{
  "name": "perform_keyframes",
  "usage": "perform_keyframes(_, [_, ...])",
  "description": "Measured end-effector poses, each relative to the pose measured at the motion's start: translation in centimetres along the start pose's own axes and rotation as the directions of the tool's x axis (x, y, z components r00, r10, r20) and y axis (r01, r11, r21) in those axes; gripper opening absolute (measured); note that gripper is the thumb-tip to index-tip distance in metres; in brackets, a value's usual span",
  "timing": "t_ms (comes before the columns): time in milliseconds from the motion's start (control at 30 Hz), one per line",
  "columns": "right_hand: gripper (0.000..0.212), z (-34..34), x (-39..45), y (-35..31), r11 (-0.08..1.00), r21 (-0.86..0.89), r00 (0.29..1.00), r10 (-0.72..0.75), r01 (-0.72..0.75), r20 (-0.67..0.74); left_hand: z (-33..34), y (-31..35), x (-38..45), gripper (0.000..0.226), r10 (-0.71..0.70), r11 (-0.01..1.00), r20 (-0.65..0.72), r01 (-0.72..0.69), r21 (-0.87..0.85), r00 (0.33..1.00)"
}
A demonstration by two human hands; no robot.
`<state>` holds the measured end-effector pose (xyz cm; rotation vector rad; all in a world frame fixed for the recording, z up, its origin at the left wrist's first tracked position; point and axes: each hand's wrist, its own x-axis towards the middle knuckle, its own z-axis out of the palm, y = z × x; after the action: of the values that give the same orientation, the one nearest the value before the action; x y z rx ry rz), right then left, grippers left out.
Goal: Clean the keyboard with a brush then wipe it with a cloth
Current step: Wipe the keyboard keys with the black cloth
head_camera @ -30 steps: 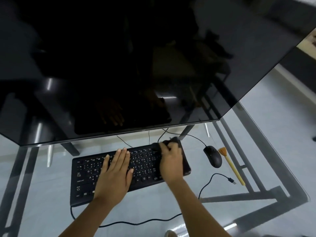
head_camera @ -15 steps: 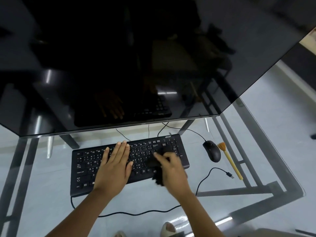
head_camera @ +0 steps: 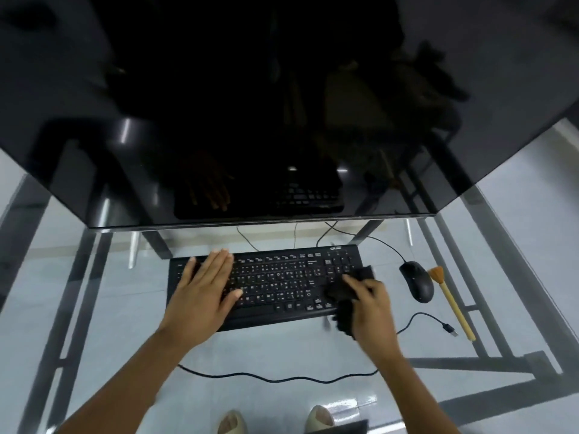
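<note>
A black keyboard (head_camera: 275, 277) lies on the glass desk below the monitor. My left hand (head_camera: 203, 296) rests flat on its left half, fingers spread, pinning it down. My right hand (head_camera: 371, 311) grips a dark crumpled cloth (head_camera: 344, 292) and presses it on the keyboard's right end, over the number pad and its front right corner. Part of the cloth hangs past the keyboard's front edge. The brush (head_camera: 449, 300), with a pale wooden handle and orange bristles, lies on the glass to the right of the mouse, untouched.
A large dark monitor (head_camera: 282, 104) overhangs the desk just behind the keyboard. A black mouse (head_camera: 418, 281) sits right of the keyboard. A loose USB cable end (head_camera: 449, 328) and the keyboard cable (head_camera: 275, 377) lie on the glass desk (head_camera: 94, 292). My feet show through the glass.
My right hand has swept the cloth from the keyboard's top right corner down toward its front edge, then right to the number pad's front corner. My left hand stays on the keyboard's left half.
</note>
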<state>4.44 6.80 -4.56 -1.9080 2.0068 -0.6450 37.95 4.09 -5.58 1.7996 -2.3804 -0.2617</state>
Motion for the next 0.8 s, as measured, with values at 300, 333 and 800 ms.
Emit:
perform_keyframes(300, [0.057,5.0,-2.3,-9.0,0.88,0.012,0.839,-0.458,0.476,0.294,-1.3,-5.4,-6.5,0.096,-0.127,0.966,0.046,0.134,-0.221,0.991])
perform_keyframes(333, [0.058,4.6,-1.8,-8.4,0.887,0.02,0.843,-0.446,0.462,0.299,-1.2,-5.6,-6.8,0.097,-0.118,0.959,0.074,0.133,-0.25,0.99])
perform_keyframes(800, [0.064,8.0,-2.7,-13.8,0.843,0.093,0.77,-0.524,0.53,0.363,-0.8,-7.2,-7.1,0.108,-0.039,0.932,0.118,0.078,-0.353,0.992])
